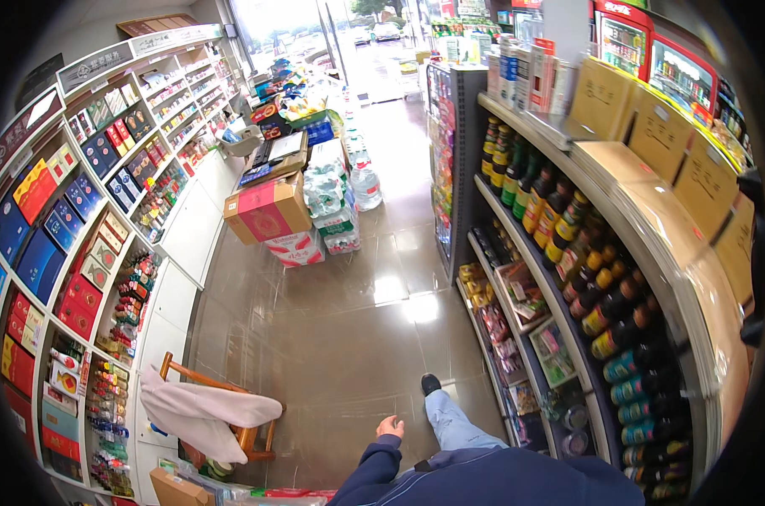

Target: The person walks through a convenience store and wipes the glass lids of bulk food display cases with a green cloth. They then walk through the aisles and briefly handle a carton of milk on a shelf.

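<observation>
My left hand [390, 428] hangs beside my body over the tiled floor [332, 360], its fingers loosely bent and nothing seen in them. My right hand is out of view. One leg in light blue jeans [455, 420] is stretched forward, with a dark shoe [430, 383] on the floor. To the left of my hand stands a wooden chair [265, 436] with a pale pink garment [205, 408] draped over it. On my right, a shelf unit [550, 259] carries rows of dark sauce bottles [562, 221] and, lower down, packaged goods [515, 351].
White wall shelves [180, 253] with boxed goods and small bottles line the left. Ahead, a cardboard carton [268, 209] and shrink-wrapped bottle packs [335, 209] stand on the floor before a bright doorway [382, 69]. Brown cartons [663, 145] top the right shelf; red drinks coolers [682, 73] stand beyond.
</observation>
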A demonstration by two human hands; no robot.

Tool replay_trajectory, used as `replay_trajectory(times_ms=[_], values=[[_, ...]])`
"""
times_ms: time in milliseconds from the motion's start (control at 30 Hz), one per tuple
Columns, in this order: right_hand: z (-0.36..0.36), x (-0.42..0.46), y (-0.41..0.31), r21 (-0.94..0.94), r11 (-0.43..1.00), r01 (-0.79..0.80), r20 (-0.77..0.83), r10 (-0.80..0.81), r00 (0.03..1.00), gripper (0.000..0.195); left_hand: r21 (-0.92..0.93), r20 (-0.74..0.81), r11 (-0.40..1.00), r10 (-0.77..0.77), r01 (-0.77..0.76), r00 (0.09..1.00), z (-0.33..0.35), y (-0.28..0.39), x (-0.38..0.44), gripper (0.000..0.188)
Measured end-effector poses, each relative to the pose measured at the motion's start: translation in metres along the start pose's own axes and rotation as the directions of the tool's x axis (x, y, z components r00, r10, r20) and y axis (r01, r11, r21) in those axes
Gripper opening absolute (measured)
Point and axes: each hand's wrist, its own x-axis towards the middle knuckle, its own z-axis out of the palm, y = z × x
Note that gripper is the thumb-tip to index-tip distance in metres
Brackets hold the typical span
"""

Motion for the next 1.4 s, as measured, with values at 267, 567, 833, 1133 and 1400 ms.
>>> replay_trajectory(times_ms=[267,567,833,1133,1400], values=[[-0.094,0.186,-0.250,-0.603,0.718,0.348,0.268,-0.229,0.936,0.014,-0.211,-0.230,0.962,-0.223,0.175,0.947,-0.115,-0.016,0.156,0.027],[-0.277,0.270,-0.675,-0.134,0.682,0.719,-0.330,-0.715,0.616,0.023,-0.336,-0.334,0.859,-0.492,0.386,0.804,-0.154,-0.057,0.255,0.018],[-0.262,0.309,-0.815,0.572,0.669,0.475,-0.015,-0.570,0.821,0.015,-0.319,-0.392,0.848,-0.524,0.423,0.756,-0.231,-0.087,0.434,0.015],[-0.296,0.362,-0.888,0.681,0.716,0.153,0.048,-0.252,0.966,0.010,-0.223,-0.352,0.972,-0.146,0.069,0.924,-0.360,0.012,0.710,0.019],[-0.358,0.452,-1.069,0.302,0.805,0.510,-0.012,-0.532,0.846,0.023,-0.289,-0.316,0.944,-0.249,0.157,0.916,-0.383,0.035,0.809,0.021]])
